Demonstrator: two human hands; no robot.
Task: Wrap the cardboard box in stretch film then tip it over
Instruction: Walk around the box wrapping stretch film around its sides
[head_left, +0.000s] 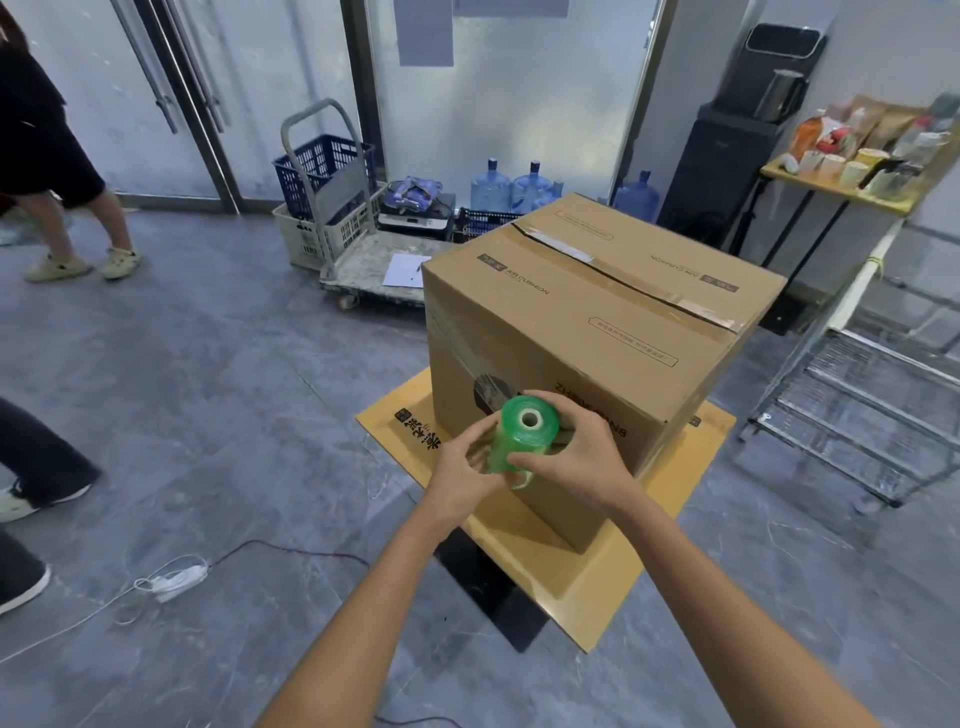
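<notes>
While clamped close together on green stretch film roll (519, 441), axis vertical: left hand (462, 467), right hand (582, 462). Held at near corner of upright cardboard box (597, 312), directly ahead; right hand nearer.

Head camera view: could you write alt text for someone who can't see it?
The left hand and right hand hold a green film roll upright, close to the side of a taped cardboard box standing on a flat cardboard sheet on a grey floor. Behind are a cart and water bottles.
</notes>
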